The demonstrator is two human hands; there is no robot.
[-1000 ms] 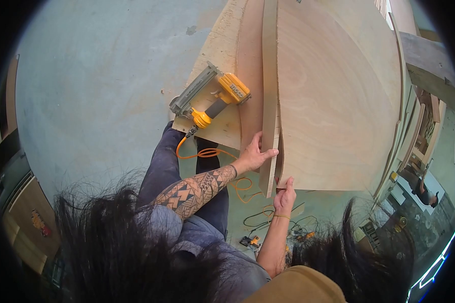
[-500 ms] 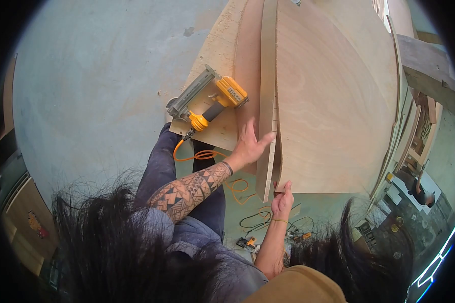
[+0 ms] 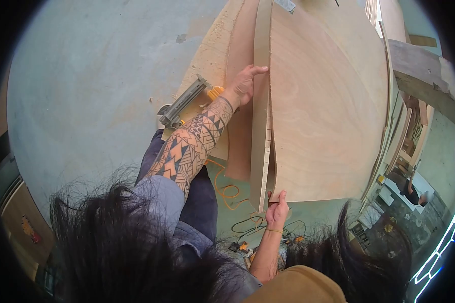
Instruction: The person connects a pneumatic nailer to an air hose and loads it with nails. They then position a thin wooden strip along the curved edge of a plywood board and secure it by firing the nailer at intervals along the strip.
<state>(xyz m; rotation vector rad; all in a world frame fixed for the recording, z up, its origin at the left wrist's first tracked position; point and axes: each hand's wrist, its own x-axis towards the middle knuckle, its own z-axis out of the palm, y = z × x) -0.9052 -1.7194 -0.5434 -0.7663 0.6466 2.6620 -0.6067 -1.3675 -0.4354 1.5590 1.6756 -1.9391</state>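
My left hand (image 3: 242, 86), below a tattooed forearm, reaches over the long notched wooden strip (image 3: 261, 111), its fingers bent against the strip's left side and edge. My right hand (image 3: 276, 212) pinches the lower corner of the large thin plywood panel (image 3: 328, 111), close to the strip's lower end. A narrow gap shows between strip and panel near that end. The yellow and grey nail gun (image 3: 187, 101) lies on the plywood left of the strip, partly hidden by my left forearm.
An orange hose (image 3: 220, 182) hangs below the nail gun. Cables and tools lie on the floor beneath my right hand. At the far right are a thick beam (image 3: 424, 68), wood offcuts (image 3: 407, 131) and another person (image 3: 414, 194) beside a white board.
My left hand has moved up along the strip and its fingers have closed in. My right hand stays at the lower corner. The view has shifted slightly, and the forearm now covers part of the nail gun.
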